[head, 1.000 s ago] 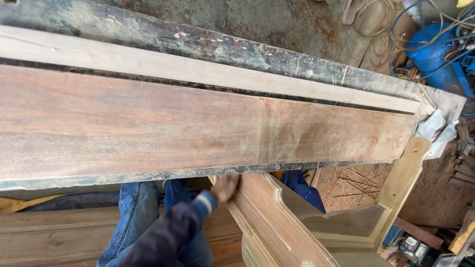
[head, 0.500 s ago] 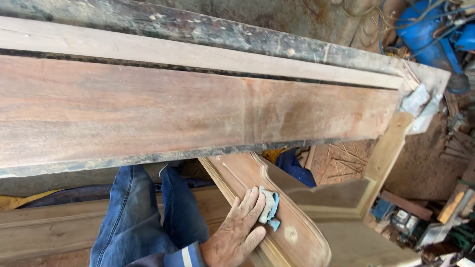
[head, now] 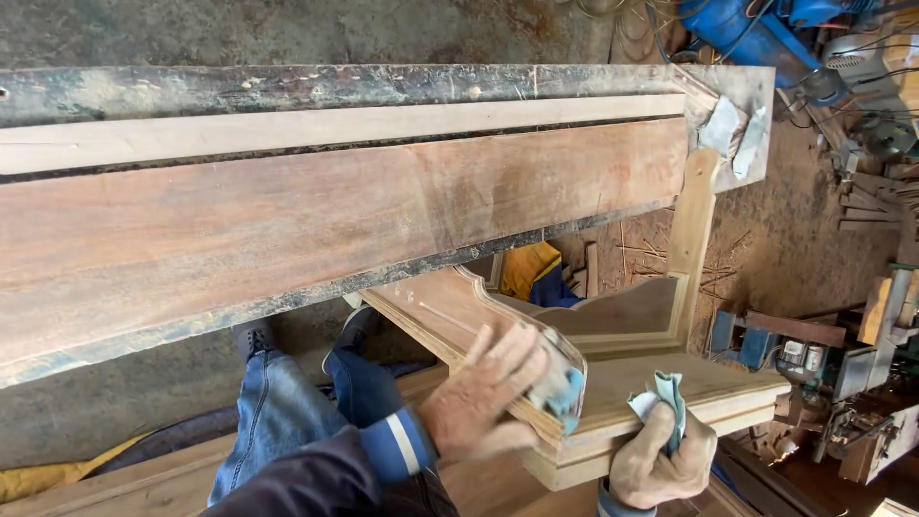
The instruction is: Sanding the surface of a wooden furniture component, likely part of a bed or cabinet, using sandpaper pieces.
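Note:
My left hand (head: pixel 483 397) presses a blue-grey piece of sandpaper (head: pixel 565 391) onto the rounded end of a carved, pale wooden panel (head: pixel 440 311). This panel slants out from under the bench. My right hand (head: pixel 661 461) grips a folded blue-green sheet of sandpaper (head: pixel 667 393). It rests at the moulded edge of a thicker wooden frame piece (head: pixel 708 388) beside the panel. The two hands are a short distance apart.
A long reddish plank (head: pixel 287 220) and a pale strip (head: pixel 335 129) lie on a dark, stained workbench (head: pixel 287 86) above the hands. My jeans-clad legs (head: pixel 278 412) are below. A blue machine (head: pixel 737 29), power tools (head: pixel 814 359) and wood offcuts (head: pixel 876 311) crowd the right side.
The view has swung right and down. My left hand slid with the sandpaper along the carved panel to its rounded end. My right hand has come into view holding folded sandpaper.

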